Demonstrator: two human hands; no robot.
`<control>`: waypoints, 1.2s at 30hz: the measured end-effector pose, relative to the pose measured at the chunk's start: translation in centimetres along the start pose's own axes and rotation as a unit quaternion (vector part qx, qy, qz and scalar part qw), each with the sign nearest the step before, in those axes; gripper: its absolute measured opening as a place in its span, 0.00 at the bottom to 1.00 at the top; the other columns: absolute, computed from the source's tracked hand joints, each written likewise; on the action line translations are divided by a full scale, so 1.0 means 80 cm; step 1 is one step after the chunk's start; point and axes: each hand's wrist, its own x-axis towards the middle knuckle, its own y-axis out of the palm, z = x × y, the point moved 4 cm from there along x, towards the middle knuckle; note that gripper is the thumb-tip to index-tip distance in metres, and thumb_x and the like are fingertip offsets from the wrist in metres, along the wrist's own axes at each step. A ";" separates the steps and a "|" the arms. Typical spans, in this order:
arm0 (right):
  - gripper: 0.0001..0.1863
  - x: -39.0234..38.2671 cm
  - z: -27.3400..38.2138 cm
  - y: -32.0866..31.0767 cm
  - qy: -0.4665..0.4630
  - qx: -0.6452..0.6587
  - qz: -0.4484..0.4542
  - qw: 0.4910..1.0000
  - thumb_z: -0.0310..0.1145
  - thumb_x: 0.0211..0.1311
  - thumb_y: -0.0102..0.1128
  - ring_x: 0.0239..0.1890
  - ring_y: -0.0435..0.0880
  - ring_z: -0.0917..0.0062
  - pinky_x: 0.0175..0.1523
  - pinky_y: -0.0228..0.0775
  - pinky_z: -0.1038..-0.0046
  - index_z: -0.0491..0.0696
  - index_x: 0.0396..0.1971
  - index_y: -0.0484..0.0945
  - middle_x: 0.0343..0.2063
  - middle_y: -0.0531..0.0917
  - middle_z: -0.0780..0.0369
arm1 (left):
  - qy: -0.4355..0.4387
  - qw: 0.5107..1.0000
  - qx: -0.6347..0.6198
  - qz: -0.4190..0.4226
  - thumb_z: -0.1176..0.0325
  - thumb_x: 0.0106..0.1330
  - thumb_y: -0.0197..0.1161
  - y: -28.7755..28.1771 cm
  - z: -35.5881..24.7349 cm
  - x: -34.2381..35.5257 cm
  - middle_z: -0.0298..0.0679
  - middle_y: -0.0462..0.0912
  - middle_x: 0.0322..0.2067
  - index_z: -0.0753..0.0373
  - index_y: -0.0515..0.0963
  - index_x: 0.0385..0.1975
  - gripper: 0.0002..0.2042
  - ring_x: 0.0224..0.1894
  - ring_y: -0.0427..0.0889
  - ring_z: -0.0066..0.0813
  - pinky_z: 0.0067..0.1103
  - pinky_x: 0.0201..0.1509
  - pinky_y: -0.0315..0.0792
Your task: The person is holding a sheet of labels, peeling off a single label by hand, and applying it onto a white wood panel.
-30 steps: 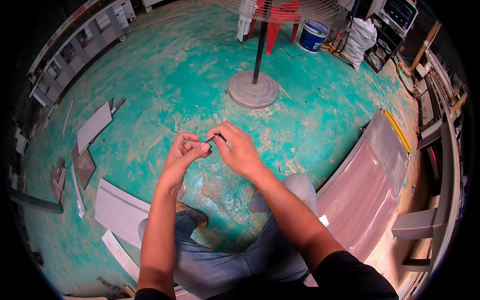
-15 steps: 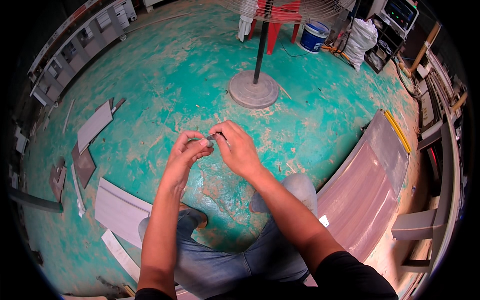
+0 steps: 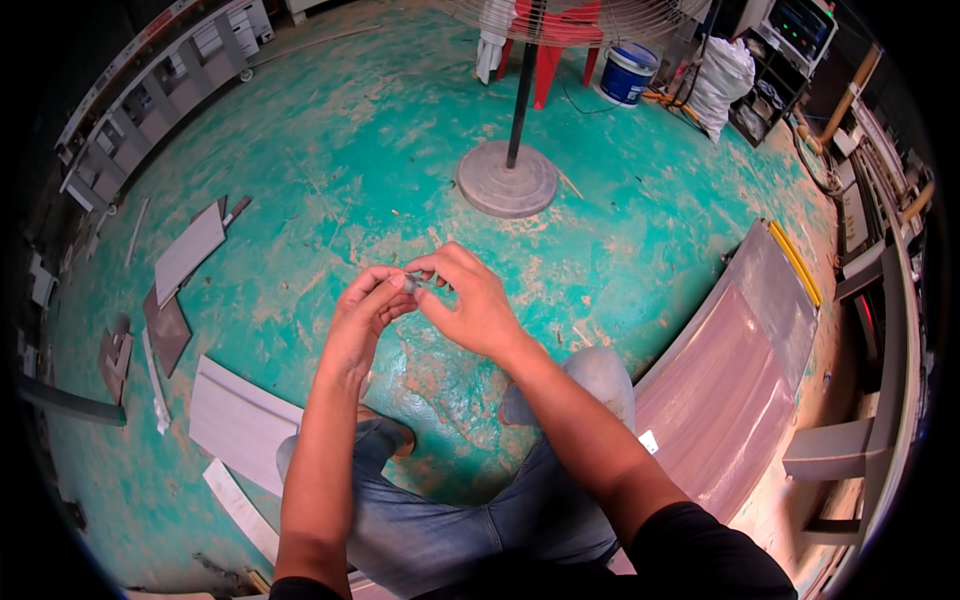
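Observation:
Between my two hands is a small grey piece, too small for me to name its kind. My left hand pinches it between thumb and fingertips. My right hand meets it from the other side, its thumb and index fingertip bent in close to the piece. Whether the right fingertips grip the piece itself or some smaller part at its end cannot be made out. Both hands are held up above the green floor, in front of my bent knees.
A round fan base stands ahead on the green floor. Grey and brown boards lie at my right. More flat panels lie at left. Farther back are a blue bucket, a red stool and a white sack.
My right thumb and index finger have shifted slightly left, closer to the left fingertips. The grey piece has moved a little left and turned in my fingers.

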 end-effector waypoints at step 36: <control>0.13 -0.004 0.013 0.028 -0.115 -0.124 -0.103 0.980 0.27 0.63 0.74 0.46 0.88 0.61 0.46 0.82 0.60 0.49 0.47 0.88 0.44 0.86 0.61 | -0.065 0.959 -0.274 -0.040 0.62 0.83 0.65 0.016 0.038 0.000 0.41 0.85 0.51 0.62 0.78 0.57 0.12 0.54 0.87 0.33 0.33 0.62 0.85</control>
